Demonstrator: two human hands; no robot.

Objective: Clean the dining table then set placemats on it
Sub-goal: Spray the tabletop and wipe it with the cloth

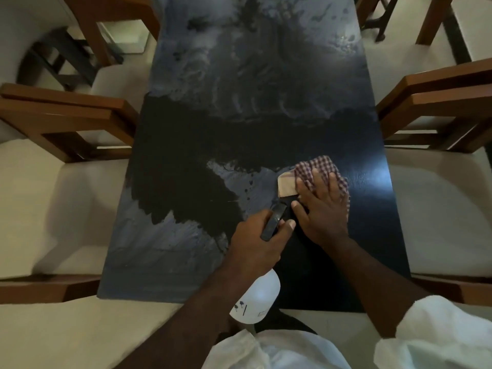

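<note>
Where the dark table (186,145) runs between wooden chairs (66,113) on both sides, wet streaks cover its far and left parts; near its right front edge the right hand (323,206) lies flat, fingers spread, on a checked cloth (319,169), while just left of it the left hand (255,241) grips a white spray bottle (257,299)

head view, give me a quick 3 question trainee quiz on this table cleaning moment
1. True or false: the right hand presses a checked cloth flat on the table.
2. What does the left hand hold? A) sponge B) spray bottle C) placemat
3. Fill in: wooden ___ stand along both sides of the table.

Key: 1 true; 2 B; 3 chairs
</note>
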